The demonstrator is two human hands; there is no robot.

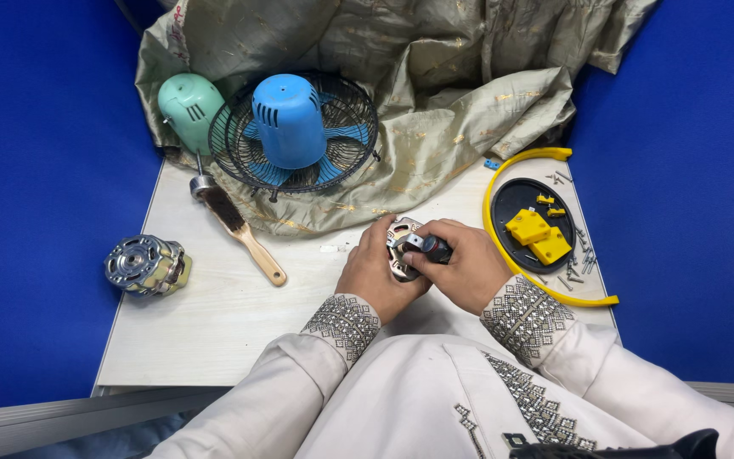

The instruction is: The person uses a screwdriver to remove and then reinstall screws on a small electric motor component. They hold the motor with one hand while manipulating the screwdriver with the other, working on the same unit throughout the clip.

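Observation:
My left hand (373, 270) grips a round silver metal motor part (401, 240) from its left side, holding it on edge just above the white table (206, 331). My right hand (467, 265) presses against the part's right side and holds a small black and silver piece (429, 246) against it. Both hands touch the part near the table's front middle. The lower half of the part is hidden behind my fingers.
A silver motor (146, 264) lies at the left edge. A wooden-handled brush (239, 228), a green motor cover (189, 104) and a blue fan in a black wire guard (295, 127) sit at the back on olive cloth (460, 76). A black tray (537, 223) with yellow blocks, a yellow ring (503, 255) and loose screws (578, 265) lie right.

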